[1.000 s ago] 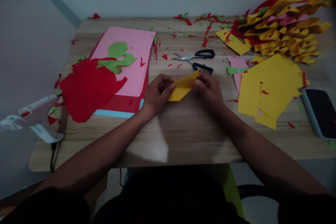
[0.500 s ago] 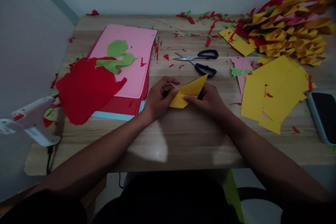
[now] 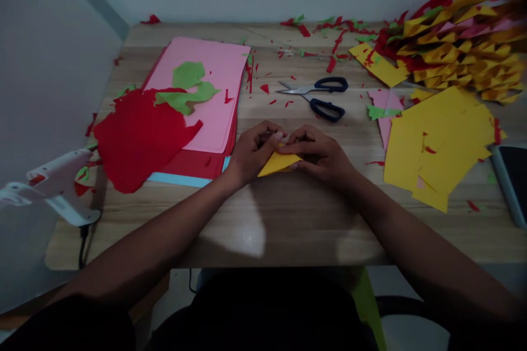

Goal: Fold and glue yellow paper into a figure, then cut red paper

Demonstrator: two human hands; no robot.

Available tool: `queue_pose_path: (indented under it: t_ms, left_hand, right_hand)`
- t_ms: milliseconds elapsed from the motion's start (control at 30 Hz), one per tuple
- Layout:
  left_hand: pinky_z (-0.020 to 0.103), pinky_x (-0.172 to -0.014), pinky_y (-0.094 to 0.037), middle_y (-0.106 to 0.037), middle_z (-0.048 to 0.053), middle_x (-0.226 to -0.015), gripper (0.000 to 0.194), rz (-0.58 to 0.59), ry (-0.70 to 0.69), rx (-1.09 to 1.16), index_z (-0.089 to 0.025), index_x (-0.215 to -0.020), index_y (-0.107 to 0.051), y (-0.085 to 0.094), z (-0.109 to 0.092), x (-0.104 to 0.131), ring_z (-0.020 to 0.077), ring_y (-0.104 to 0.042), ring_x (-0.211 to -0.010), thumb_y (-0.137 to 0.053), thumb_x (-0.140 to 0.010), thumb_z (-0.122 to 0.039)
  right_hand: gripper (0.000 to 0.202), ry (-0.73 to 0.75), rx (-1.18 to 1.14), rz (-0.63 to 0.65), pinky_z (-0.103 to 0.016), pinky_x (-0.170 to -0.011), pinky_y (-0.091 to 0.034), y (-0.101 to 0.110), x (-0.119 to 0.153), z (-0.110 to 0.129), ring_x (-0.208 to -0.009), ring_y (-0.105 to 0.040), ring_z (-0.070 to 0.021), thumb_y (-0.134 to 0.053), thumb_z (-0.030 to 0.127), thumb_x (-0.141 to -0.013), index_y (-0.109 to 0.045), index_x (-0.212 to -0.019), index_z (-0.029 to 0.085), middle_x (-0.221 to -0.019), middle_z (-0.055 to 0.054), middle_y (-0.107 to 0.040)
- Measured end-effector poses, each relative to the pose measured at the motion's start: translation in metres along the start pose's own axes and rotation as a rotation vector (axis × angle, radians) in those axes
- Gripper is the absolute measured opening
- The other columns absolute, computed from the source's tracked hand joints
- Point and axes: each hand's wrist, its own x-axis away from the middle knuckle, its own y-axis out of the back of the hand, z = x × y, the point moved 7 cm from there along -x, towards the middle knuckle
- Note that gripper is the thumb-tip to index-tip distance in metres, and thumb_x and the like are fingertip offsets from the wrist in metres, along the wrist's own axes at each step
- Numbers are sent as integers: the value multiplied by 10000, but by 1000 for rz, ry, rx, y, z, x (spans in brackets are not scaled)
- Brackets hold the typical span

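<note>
A small folded piece of yellow paper [image 3: 278, 163] is between my two hands, above the near middle of the table. My left hand [image 3: 256, 151] grips its left side, thumb on top. My right hand [image 3: 319, 152] pinches the right side, with the fingers bent over the upper edge. Part of the paper is hidden behind the fingers. Just beyond my hands lie scissors [image 3: 315, 91] with dark blue handles, their blades apart and pointing left.
Left are stacked pink sheets [image 3: 218, 66], a torn red sheet [image 3: 138, 140], green scraps [image 3: 188, 75] and a white glue gun [image 3: 61, 186]. Right are yellow sheets [image 3: 444, 142], a phone [image 3: 508, 181] and a folded-paper piece [image 3: 465, 44]. Red scraps [image 3: 340, 41] litter the table's back.
The yellow paper's raised flap has come down, and the paper now shows as a smaller triangle. My right hand has moved left over it, closer to my left hand. The view has shifted slightly.
</note>
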Motion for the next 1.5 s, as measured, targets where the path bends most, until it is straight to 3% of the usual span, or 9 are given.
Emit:
queue_pose_path:
  t_ms: [200, 333, 467, 633, 767, 933, 1133, 1267, 1500]
  left_hand:
    - [219, -591, -452, -660, -3, -764, 274, 17, 45, 64, -195, -924, -603, 0, -2, 2, 120, -621, -681, -669, -823, -441]
    - [223, -619, -485, -696, 3, -781, 396, 23, 51, 102, -193, -1021, -580, 1, -2, 2, 134, -658, -694, -761, -756, -426]
    - [226, -638, -497, -722, 24, -846, 481, -14, 20, 60, -191, -1088, -577, 2, -1, 1, 136, -667, -708, -786, -733, -439]
    - [216, -591, -464, -668, 6, -774, 312, -104, 2, -53, -177, -926, -648, 6, 1, 1, 111, -601, -656, -764, -745, -402]
    - [240, -579, -448, -643, 1, -672, 281, -56, -19, -134, -176, -771, -660, 3, 0, 1, 120, -571, -612, -744, -759, -444]
    - [250, -595, -452, -683, 20, -686, 293, 8, -24, -203, -168, -724, -690, -2, -4, 4, 127, -577, -619, -759, -756, -451]
    - [237, -604, -462, -656, -3, -685, 275, -152, -3, -72, -173, -702, -650, 9, -2, 5, 119, -576, -640, -779, -732, -414]
    - [238, -590, -457, -639, -11, -688, 283, -224, 18, -73, -181, -714, -626, 15, 1, 4, 121, -557, -638, -771, -733, -423]
    - [247, -621, -477, -680, 10, -711, 287, -134, -8, -80, -173, -719, -672, 5, -4, 5, 131, -597, -665, -771, -733, -443]
  right_hand:
    - [444, -6, 64, 30, -425, -959, -435, 0, 3, 3, -1056, -576, -252, -547, 597, -910, -706, -1221, 323, -1089, -72, -625]
    - [420, -69, 34, -20, -382, -895, -461, 3, 5, 0, -984, -607, -227, -523, 500, -956, -634, -1301, 290, -1079, -66, -668]
    - [324, -245, 35, -121, -296, -656, -448, 6, 7, -15, -708, -579, -167, -691, 484, -850, -710, -1035, 219, -844, -29, -678]
    - [323, -285, -53, -216, -281, -589, -405, 11, 8, -19, -628, -533, -145, -727, 523, -802, -662, -809, 207, -719, -2, -630]
    - [257, -258, -95, -225, -281, -607, -405, 11, 6, -13, -655, -533, -144, -680, 457, -850, -648, -796, 207, -724, -1, -620]
    - [164, -282, -70, -212, -268, -567, -383, 6, 4, -10, -608, -503, -126, -655, 348, -834, -641, -764, 200, -679, 9, -602]
    - [99, -331, -39, -200, -263, -566, -376, 4, 3, -8, -589, -494, -120, -630, 260, -792, -626, -719, 193, -649, 12, -598]
    - [115, -336, -41, -215, -270, -573, -378, 4, 4, -10, -592, -496, -124, -623, 267, -800, -618, -714, 192, -649, 9, -594]
    - [205, -319, -55, -208, -264, -563, -378, 2, 5, -11, -605, -503, -128, -644, 379, -845, -641, -757, 193, -662, 5, -603]
